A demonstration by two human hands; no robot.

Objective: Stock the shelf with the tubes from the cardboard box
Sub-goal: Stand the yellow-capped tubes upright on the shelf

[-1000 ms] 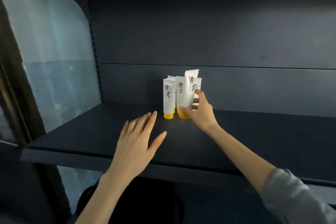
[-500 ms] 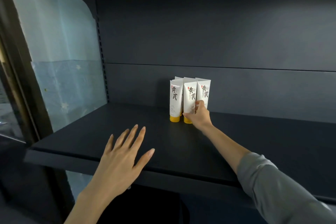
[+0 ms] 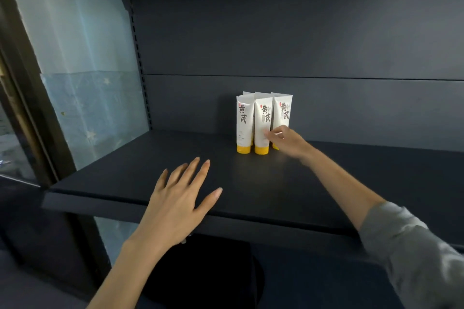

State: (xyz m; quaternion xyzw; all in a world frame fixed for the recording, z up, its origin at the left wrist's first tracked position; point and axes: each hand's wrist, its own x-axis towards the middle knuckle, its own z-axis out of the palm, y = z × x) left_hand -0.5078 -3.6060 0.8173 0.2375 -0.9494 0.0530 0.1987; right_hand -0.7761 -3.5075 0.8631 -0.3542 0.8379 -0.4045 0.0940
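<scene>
We are counting three upright white plastic tubes with yellow round caps [image 3: 262,123] in the front row. We are also making out the top edges of at least two more behind them, though we are not managing to count that back row in full. We are counting two bare hands, one left hand [image 3: 175,206] and one right hand [image 3: 288,142], one grey fabric sleeve [image 3: 414,253] and one dark flat shelf board [image 3: 125,178].

Creased grey sleeve [image 3: 411,258] on the right arm — left forearm [image 3: 130,258], left hand [image 3: 175,206], right hand [image 3: 288,142] bare.
</scene>
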